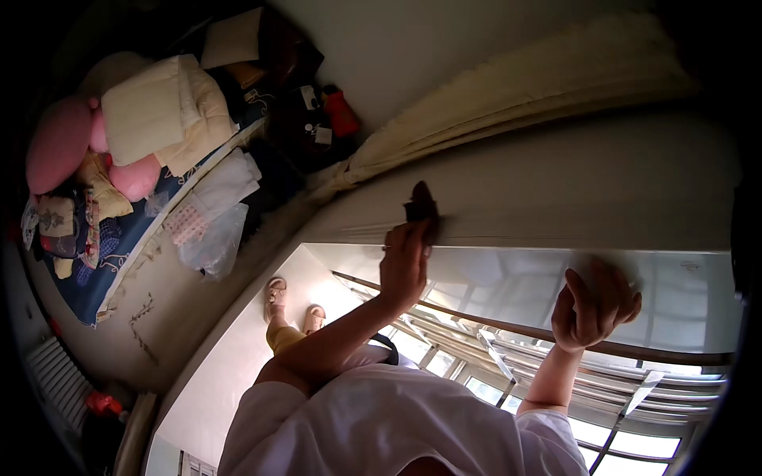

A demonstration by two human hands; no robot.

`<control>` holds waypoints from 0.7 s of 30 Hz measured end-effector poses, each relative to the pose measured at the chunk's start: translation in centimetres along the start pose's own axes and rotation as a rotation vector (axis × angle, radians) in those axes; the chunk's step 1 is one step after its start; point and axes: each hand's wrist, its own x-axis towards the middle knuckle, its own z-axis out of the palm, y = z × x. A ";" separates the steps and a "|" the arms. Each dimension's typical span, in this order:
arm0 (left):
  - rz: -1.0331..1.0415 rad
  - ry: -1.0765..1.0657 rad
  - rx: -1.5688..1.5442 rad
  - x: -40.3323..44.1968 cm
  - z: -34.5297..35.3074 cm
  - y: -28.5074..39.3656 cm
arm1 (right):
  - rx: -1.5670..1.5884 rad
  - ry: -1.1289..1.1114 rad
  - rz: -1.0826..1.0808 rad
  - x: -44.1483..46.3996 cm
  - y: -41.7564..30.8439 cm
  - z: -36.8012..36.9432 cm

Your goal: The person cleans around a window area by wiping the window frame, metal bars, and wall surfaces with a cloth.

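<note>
My left hand [405, 262] is closed around a dark, bunched thing that looks like a cloth [421, 205]. Its upper end presses against the pale wall [540, 198], just above the edge of a glossy white panel [508, 274]. My right hand [595, 305] is at that panel, fingers spread and somewhat bent, with nothing in it. Its fingertips seem to touch the glossy surface, where a blurred dark patch shows behind them. Exactly how the cloth is folded is too dark to make out.
A gathered cream curtain [508, 95] hangs above. Metal window bars [635, 389] run along the right. My sandalled feet [275, 292] rest on a white ledge [214, 389]. Further left is a bed [99, 289] with pillows, a quilt [143, 107] and a plastic bag [218, 246].
</note>
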 end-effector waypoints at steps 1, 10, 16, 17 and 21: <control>-0.061 0.008 0.032 -0.6 0.2 -1.8 | 0.006 0.003 0.001 0.0 0.0 0.0; 0.291 -0.167 -0.276 7.5 -1.0 6.7 | 0.026 -0.013 0.002 0.2 -0.2 0.0; 0.062 -0.255 -0.489 7.1 0.3 1.5 | 0.026 -0.024 0.023 0.7 -0.3 -0.2; 0.080 -0.257 -0.495 7.3 0.8 1.9 | 0.010 -0.013 0.022 0.7 -0.3 -0.1; 0.376 -0.266 -0.455 10.5 0.1 10.3 | 0.032 0.000 0.028 0.8 -0.4 -0.1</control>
